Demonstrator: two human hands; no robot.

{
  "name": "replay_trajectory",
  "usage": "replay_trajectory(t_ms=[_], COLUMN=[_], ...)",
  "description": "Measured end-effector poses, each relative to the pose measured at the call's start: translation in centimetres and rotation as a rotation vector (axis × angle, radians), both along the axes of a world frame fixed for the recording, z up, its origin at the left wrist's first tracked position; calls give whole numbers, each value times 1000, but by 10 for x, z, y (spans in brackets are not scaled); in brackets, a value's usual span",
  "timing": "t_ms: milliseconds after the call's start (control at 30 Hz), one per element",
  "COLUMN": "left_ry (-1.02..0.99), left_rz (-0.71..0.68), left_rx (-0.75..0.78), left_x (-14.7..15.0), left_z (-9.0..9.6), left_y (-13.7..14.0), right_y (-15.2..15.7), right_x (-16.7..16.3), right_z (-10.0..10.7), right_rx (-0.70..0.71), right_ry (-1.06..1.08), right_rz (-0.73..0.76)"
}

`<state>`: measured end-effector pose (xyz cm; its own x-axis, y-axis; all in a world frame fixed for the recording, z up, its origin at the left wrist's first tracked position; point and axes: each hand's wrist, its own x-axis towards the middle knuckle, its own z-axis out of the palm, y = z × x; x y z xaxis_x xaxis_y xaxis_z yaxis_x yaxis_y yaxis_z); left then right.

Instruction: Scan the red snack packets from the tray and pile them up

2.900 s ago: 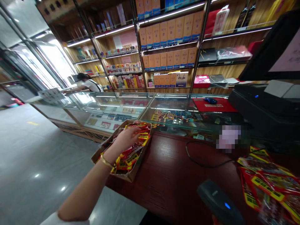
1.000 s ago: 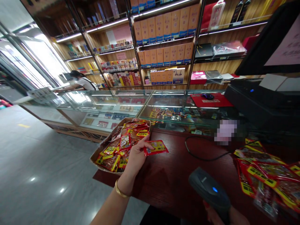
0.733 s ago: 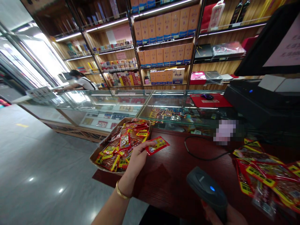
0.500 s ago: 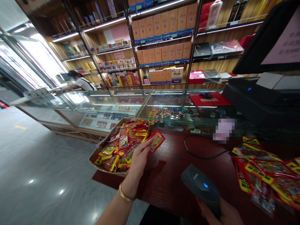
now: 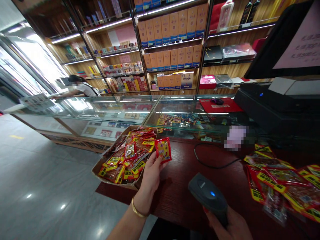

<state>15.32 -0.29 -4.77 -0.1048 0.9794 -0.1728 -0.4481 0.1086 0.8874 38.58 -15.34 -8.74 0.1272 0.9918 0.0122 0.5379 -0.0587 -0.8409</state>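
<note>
Between thumb and fingers, my left hand (image 5: 152,171) pinches a small red and yellow snack packet (image 5: 163,150), held upright over the dark red counter. Just left of it stands an open cardboard box (image 5: 96,166) heaped with similar packets (image 5: 130,151). My right hand (image 5: 227,223) is wrapped round the handle of a dark barcode scanner (image 5: 208,191), whose blue light is lit. The scanner's head points up and left, apart from the packet.
Loose snack packets (image 5: 282,181) lie in a pile at the right. A black cable (image 5: 196,155) curves over the counter (image 5: 180,196). Behind are a glass display case (image 5: 120,106), a mouse (image 5: 217,101) and a monitor (image 5: 282,43). Another person (image 5: 85,88) leans on the counter far left.
My left hand has turned the packet from a slant to nearly upright and shifted it slightly left. The scanner in my right hand has moved a little left.
</note>
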Motion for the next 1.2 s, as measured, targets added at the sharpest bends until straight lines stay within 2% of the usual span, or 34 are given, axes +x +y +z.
replay_trajectory(t_ms=[233,467,600,667,767,900,1000,1067,1133,1200], left_ry=[-60,-23,-8,-15,32,311,444,518,610,684], left_rz=[7,-58,-119,-274,-588,-857,-953,-989,-1009,-1003], left_rx=[15,12,-34,-91,-98,146,232,267,312,337], left_x=[13,18,40,67,130,245,324,362,382,384], left_z=[4,7,-1,-11,-28,-37,-32,-26,-20,-15], left_y=[-6,-6,-5,-3,4,18,28,31,32,30], right_y=[-4,-2,-8,-15,-32,-56,-68,-72,-75,-78], right_x=[-2,-4,-1,6,20,41,54,60,63,65], right_z=[1,8,15,16,12,5,4,6,9,11], right_rx=[-23,-6,28,47,50,24,-17,-45,-58,-55], right_ry=[16,14,38,66,116,176,153,112,72,50], right_rz=[-8,-46,-109,-178,-364,-545,-610,-651,-682,-687])
